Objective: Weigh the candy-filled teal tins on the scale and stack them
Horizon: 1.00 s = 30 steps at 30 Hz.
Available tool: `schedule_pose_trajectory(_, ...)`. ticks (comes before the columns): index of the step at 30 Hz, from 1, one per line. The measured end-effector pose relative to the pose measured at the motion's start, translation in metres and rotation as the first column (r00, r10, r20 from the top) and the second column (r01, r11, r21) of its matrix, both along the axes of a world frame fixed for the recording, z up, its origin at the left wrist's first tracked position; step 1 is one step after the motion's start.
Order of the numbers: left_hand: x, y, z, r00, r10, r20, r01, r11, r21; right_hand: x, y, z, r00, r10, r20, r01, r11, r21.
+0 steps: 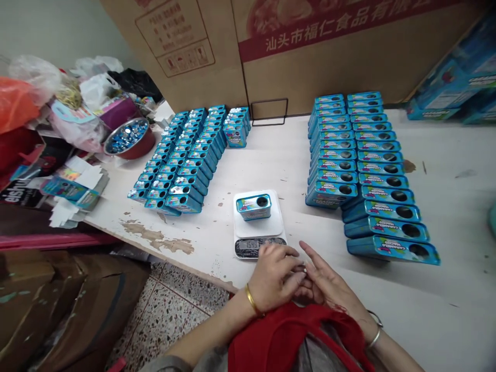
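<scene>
My left hand (276, 273) is just in front of a white kitchen scale (259, 227), its curled fingers pressed together against my right hand. My right hand (332, 287) is half closed, the index finger stretched out and the lower fingers bent inward. Where the fingertips meet, a tiny pale spot shows; I cannot make out what either hand holds. On the scale stands a blue tin (253, 207) with a round dark hole in its top. Digits glow on the scale's display (249, 245), partly beside my left knuckles.
Two rows of blue tins with open holes (382, 181) stand right. Several rows of tins topped with whitish pieces (186, 160) stand left. A red bowl (143, 146) of blue-wrapped pieces sits behind them. Large cardboard (279, 67) and a black wire stand (269, 112) bound the back.
</scene>
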State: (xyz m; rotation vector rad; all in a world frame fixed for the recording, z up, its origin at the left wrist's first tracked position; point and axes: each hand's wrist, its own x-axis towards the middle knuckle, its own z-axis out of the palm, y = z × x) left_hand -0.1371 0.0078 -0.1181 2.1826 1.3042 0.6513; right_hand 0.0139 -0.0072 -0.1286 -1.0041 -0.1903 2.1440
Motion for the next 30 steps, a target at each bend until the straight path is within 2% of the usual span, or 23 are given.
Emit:
schedule_pose_trajectory(3,0.006,-0.005,-0.008,0.996,-0.009,0.089,0.016,0.997,-0.074,0.001,-0.004,0.000,0.999,0.033,0.019,-0.033,0.999,-0.012)
schedule_pose_trajectory(8,0.007,-0.006,-0.011,0.985,0.000,0.175,0.021,0.993,-0.118,0.001,-0.004,-0.001,1.000,0.028,0.007,-0.028,0.999,-0.033)
schedule_pose_trajectory(13,0.008,-0.010,-0.015,0.985,0.001,0.174,0.015,0.996,-0.089,0.001,-0.004,0.001,0.998,0.053,-0.019,-0.054,0.997,-0.046)
schedule_pose_trajectory(16,0.003,-0.005,-0.006,0.993,-0.023,0.118,0.020,0.999,0.026,0.001,-0.003,0.000,0.997,0.063,-0.039,-0.065,0.997,-0.034)
schedule_pose_trajectory(18,-0.004,0.006,0.008,0.996,0.007,0.090,-0.024,0.983,0.182,0.001,-0.002,-0.002,0.997,0.071,-0.016,-0.071,0.997,-0.028)
schedule_pose_trajectory(20,-0.014,0.026,0.024,0.992,0.103,0.068,-0.120,0.936,0.331,0.001,0.000,-0.004,0.995,0.093,0.038,-0.092,0.995,-0.028)
schedule_pose_trajectory(23,-0.034,0.060,0.043,0.967,0.256,-0.019,-0.220,0.864,0.452,0.001,0.003,-0.007,0.988,0.111,0.106,-0.109,0.994,-0.025)
schedule_pose_trajectory(24,-0.041,0.070,0.046,0.958,0.276,-0.080,-0.211,0.863,0.459,0.001,0.004,-0.008,0.987,0.112,0.112,-0.111,0.994,-0.021)
schedule_pose_trajectory(26,-0.056,0.085,0.049,0.938,0.259,-0.230,-0.147,0.900,0.411,0.001,0.004,-0.009,0.988,0.105,0.110,-0.105,0.994,-0.008)
schedule_pose_trajectory(30,-0.070,0.099,0.049,0.900,0.100,-0.425,0.005,0.971,0.238,0.000,0.008,-0.013,0.991,0.066,0.114,-0.070,0.997,0.028)
